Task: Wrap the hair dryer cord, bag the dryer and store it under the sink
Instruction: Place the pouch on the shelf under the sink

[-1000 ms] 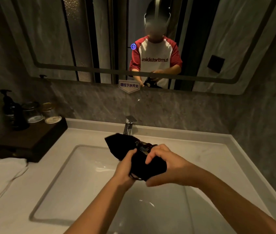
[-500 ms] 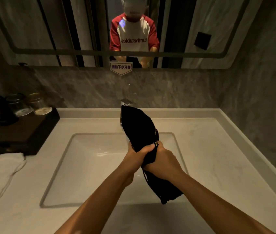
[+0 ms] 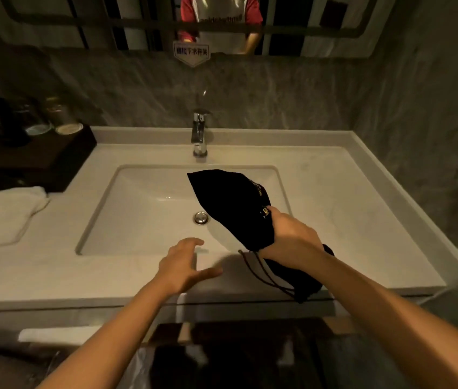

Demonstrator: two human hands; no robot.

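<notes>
Since 0.5 s ago: left hand [image 3: 184, 265] has let go of the black drawstring bag [image 3: 233, 209]; only the right hand [image 3: 292, 237] grips it now. Camera has also tipped down, so the counter's front edge and the dark space below it show.

Head view: right hand's fingers are wrapped around the bag's cinched neck, holding it above the right side of the sink basin [image 3: 143, 209]. Bag's closed end points up and away toward the faucet [image 3: 200, 133]; gathered mouth and drawstring cord [image 3: 267, 276] hang below the wrist over the counter's front edge. Dryer itself is not visible; bag looks full. Left hand is empty, fingers spread wide, palm down just above the white countertop [image 3: 348, 220] in front of the basin. Drain plug [image 3: 201, 217] sits between the hands. Folded white towel [image 3: 6, 214] lies on the counter far left, beside a dark tray [image 3: 42, 161].
</notes>
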